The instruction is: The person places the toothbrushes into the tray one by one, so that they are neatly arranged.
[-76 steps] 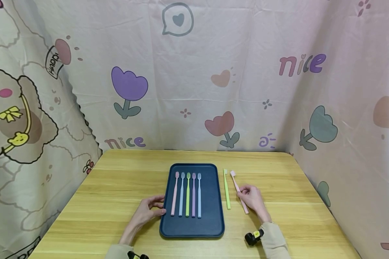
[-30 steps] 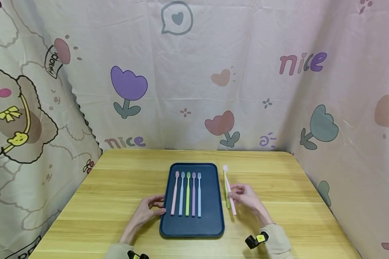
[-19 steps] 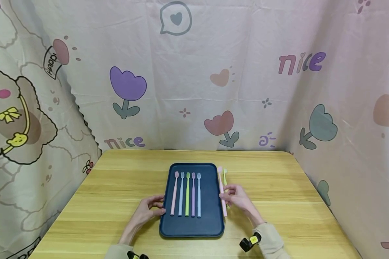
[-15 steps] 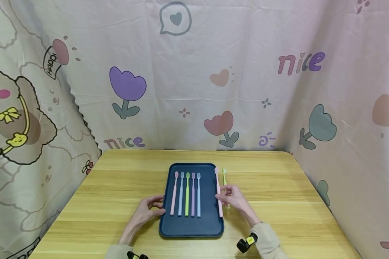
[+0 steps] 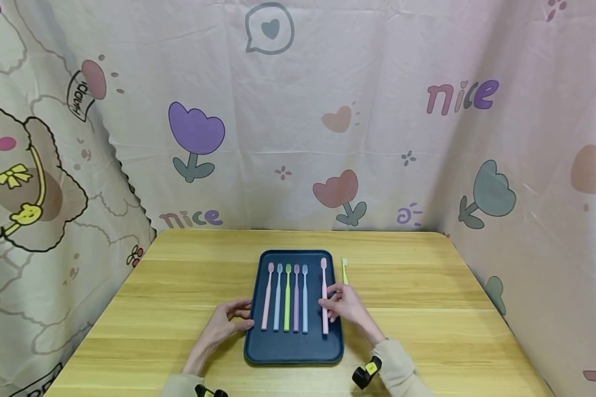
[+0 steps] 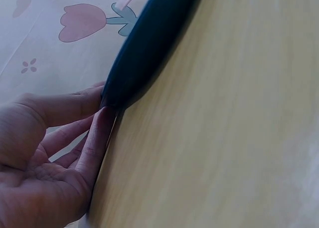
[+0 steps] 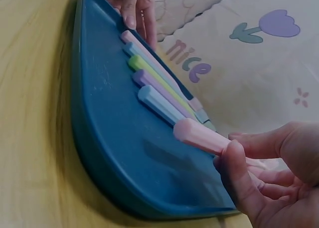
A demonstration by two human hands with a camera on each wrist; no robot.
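My right hand pinches a pink toothbrush between thumb and fingers, above the right part of a dark blue tray. In the right wrist view the brush's handle end is raised off the tray floor, its shadow below. A row of toothbrushes lies in the tray: pink, light blue, green, purple and light blue, heads pointing away. My left hand holds the tray's left rim, thumb and fingertips at its edge in the left wrist view.
A light green toothbrush lies on the wooden table just right of the tray, partly hidden behind my right hand. Printed curtains hang behind the table and along both sides.
My right hand has carried the pink toothbrush leftward from the table, over the green toothbrush and across the tray's right rim. My left hand has stayed at the tray's rim.
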